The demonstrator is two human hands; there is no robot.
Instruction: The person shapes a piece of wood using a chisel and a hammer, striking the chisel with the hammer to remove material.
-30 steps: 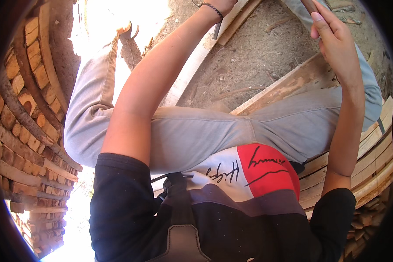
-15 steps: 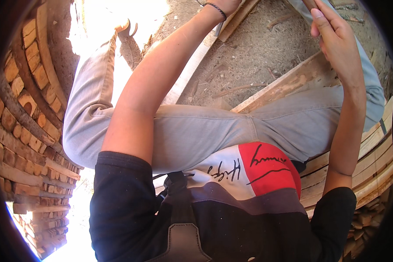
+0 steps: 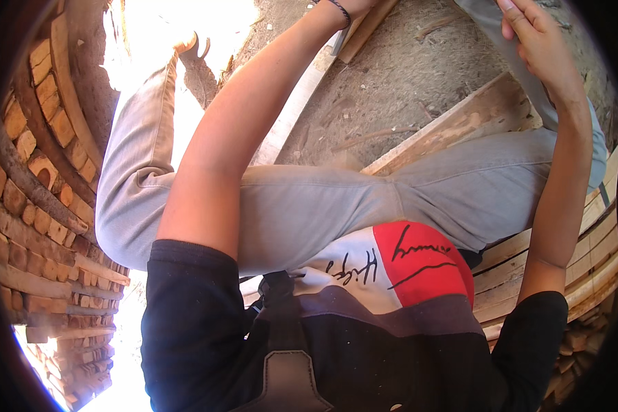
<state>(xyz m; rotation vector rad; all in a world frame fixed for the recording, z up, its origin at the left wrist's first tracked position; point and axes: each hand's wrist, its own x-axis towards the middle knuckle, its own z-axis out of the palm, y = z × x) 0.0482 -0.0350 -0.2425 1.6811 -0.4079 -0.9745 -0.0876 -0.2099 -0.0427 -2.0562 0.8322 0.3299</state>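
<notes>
The person's right hand (image 3: 539,44) sits at the top right, fingers laid flat and loosely curled against the pale grey trouser leg (image 3: 508,41) near the knee, touching the cloth rather than clenching anything. The left hand is cut off by the top edge; only the left wrist with a dark wristband (image 3: 340,10) shows, so its grip cannot be told. Just beside that wrist lies the end of a narrow wooden plank (image 3: 367,27), slanting down to the left.

Against the picture half a second ago, the left forearm has reached a little further up and out of view, and the right hand has stayed on the trouser leg.

Beneath the legs is bare, dusty earth (image 3: 405,89) scattered with wood chips. A wider, pale, rough-sawn board (image 3: 460,127) crosses the ground diagonally under the right thigh. The person sits on stacked wooden planks (image 3: 563,275) at the right. On the left, a curved stack of cut timber ends (image 3: 41,172) rises like a wall, with bright sunlight beside it.

The narrow plank is light brown, straight-edged and partly hidden by the arm.
</notes>
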